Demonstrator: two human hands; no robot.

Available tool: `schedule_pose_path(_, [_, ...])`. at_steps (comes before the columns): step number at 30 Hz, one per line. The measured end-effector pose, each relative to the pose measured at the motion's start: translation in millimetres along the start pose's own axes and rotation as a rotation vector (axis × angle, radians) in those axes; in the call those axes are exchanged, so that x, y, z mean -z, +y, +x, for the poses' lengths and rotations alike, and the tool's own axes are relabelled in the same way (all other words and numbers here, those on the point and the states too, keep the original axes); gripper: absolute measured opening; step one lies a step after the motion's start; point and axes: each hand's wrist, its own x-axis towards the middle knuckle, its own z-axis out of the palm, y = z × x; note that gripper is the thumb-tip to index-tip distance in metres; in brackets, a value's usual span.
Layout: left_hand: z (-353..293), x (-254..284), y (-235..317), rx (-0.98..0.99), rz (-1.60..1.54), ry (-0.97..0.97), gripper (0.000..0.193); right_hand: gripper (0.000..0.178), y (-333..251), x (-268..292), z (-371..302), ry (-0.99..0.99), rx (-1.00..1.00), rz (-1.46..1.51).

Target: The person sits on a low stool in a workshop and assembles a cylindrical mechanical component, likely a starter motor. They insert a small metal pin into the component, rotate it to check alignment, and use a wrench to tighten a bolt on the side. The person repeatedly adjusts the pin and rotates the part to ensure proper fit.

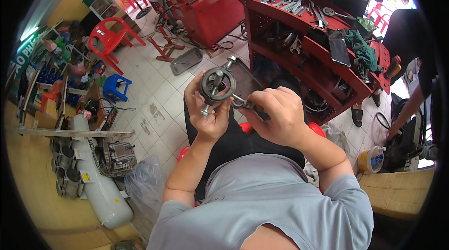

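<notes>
Over my lap, a dark metal ring tool (217, 97) is held up, with bolts sticking out of its rim and a metal piece across its opening. My left hand (210, 126) is closed around the ring from below and from its left side. Against the ring's right side, my right hand (280, 114) is closed, pinching a short metal rod (240, 101) between thumb and fingers. Those fingers hide the rod's outer end, so I cannot tell whether it is a bolt or a tool.
A red tool cart (280, 39) holding several spanners stands ahead to the right, with a phone (339, 49) on its edge. Grey trays (187, 61) lie on the tiled floor. Red chair (110, 35), blue stool (116, 87) and grey cylinder (105, 198) are left. Another person stands at right.
</notes>
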Motion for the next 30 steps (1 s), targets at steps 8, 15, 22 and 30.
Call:
schedule_pose_path(8, [-1.9,6.1,-4.3,-0.195,0.084,-0.020,0.027,0.019,-4.8,6.2,4.1,-0.006,-0.012,0.129])
schedule_pose_path(15, [-0.7,12.0,-3.6,-0.221,0.128,-0.059,0.027,0.026,1.6,5.9,-1.9,-0.079,0.038,0.100])
schedule_pose_path(22, [-0.2,12.7,-1.0,-0.212,0.222,-0.046,0.020,0.027,2.1,0.9,-4.8,-0.019,0.031,0.097])
schedule_pose_path(30, [-3.3,12.5,-5.2,-0.227,0.204,-0.016,0.020,0.025,-4.4,2.8,0.7,0.026,-0.001,0.105])
